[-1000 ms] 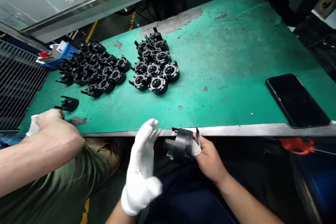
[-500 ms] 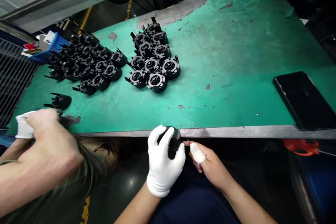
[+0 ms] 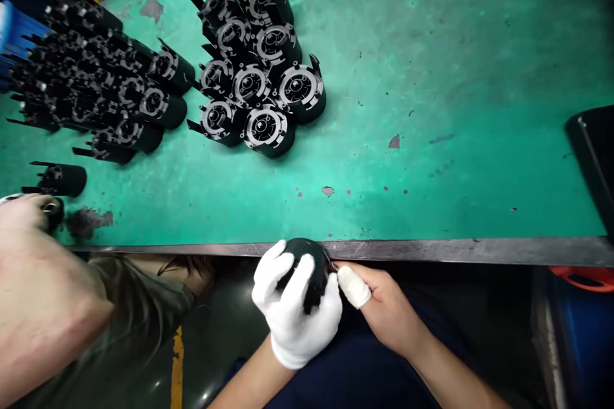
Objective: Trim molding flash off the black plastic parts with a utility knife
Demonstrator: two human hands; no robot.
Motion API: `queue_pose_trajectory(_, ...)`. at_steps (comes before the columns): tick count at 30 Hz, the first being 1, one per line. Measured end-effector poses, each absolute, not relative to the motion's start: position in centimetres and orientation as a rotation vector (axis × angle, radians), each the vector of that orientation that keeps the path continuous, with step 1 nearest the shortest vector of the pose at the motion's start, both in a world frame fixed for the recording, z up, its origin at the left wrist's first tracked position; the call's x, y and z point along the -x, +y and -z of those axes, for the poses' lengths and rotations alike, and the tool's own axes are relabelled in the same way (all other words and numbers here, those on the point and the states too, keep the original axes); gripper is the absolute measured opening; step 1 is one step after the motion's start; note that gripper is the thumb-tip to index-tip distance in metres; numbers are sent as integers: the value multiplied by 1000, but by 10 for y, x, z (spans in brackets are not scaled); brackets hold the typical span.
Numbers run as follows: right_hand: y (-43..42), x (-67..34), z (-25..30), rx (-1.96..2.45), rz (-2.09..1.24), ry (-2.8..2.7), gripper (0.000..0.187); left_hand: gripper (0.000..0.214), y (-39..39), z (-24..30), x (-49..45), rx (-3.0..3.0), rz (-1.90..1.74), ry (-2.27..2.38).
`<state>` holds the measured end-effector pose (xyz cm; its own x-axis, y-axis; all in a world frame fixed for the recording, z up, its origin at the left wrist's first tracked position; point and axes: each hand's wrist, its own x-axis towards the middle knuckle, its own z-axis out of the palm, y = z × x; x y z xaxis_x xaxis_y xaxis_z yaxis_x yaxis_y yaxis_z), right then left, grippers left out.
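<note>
At the table's front edge, my left hand (image 3: 297,310) in a white glove wraps its fingers round a black round plastic housing (image 3: 307,250). My right hand (image 3: 384,307) is bare, apart from a white covering (image 3: 354,287) on its thumb. Its thumb and forefinger pinch together against the housing's right side. A thin metallic glint shows at those fingertips; what they hold is too small to make out. Several similar black housings (image 3: 265,130) with pale ring-shaped faces stand grouped on the table beyond my hands.
The green table (image 3: 432,160) has worn patches. Another cluster of black parts (image 3: 129,86) stands at left, near a blue bin (image 3: 19,35). A co-worker's arm (image 3: 43,294) reaches in at lower left. A dark phone (image 3: 595,160) and an orange handle (image 3: 585,277) lie at right.
The view has come closer to the table, shifting the parts left and the phone right. My hands stay on the housing, whose rounded top now shows more. The right fingertips press closer to it.
</note>
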<state>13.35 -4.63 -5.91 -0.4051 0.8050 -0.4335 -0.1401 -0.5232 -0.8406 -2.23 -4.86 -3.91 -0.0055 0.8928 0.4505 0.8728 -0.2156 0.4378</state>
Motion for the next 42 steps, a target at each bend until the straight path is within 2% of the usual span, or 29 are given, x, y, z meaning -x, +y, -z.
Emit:
queue_pose_trajectory(15, -42, -134, 58, 1204, -1919, -1095, 31, 56, -43, 38, 18, -2181, -1074, 1949)
queue_pose_trajectory(21, -46, -127, 65, 1369, -1822, -1123, 36, 63, -45, 47, 22, -2276, -1165, 1885)
queue_pose_trajectory(31, -42, -135, 72, 1204, -1877, -1112, 39, 68, -51, 52, 25, -2230, -1143, 1907)
queue_pose_trajectory(42, -50, -130, 72, 1314, -1779, -1146, 35, 60, -46, 52, 26, -2339, -1171, 1821)
